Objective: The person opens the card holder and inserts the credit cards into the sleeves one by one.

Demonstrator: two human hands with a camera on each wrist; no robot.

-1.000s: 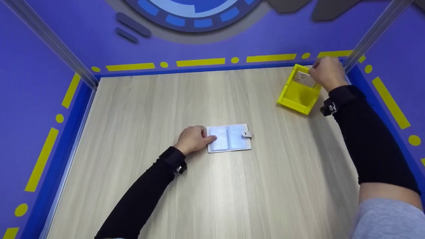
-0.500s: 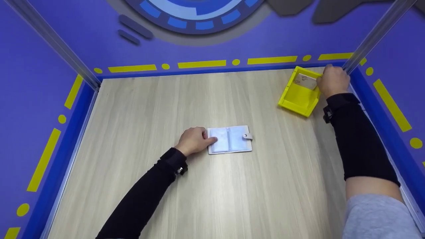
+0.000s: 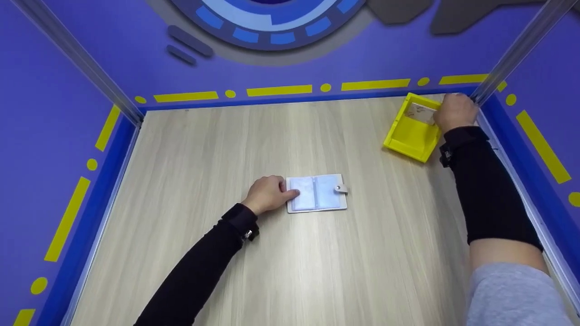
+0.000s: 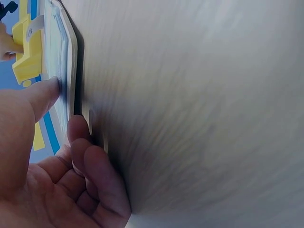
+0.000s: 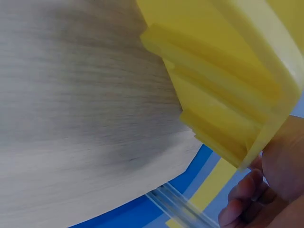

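Observation:
A white card holder (image 3: 316, 194) with clear sleeves and a snap strap lies spread open at the middle of the table. My left hand (image 3: 267, 194) holds its left edge, thumb on the left page; in the left wrist view the other fingers (image 4: 99, 175) curl beside and below the edge. Far right, my right hand (image 3: 456, 112) grips the right rim of a yellow bin (image 3: 405, 153). The right wrist view shows curled fingers (image 5: 244, 194) outside the bin's ribbed wall; the thumb's contact is hidden. A pale printed card (image 3: 420, 113) leans inside the bin's back end.
Blue-purple panels (image 3: 290, 72) with yellow markings stand behind and beside the wooden table (image 3: 226, 145). Metal posts (image 3: 512, 59) rise at the back corners. The bin sits close to the back right corner.
My right hand has moved from above the bin's inside, outward and down to its right rim. My left hand and the card holder keep their places; the view shifts slightly.

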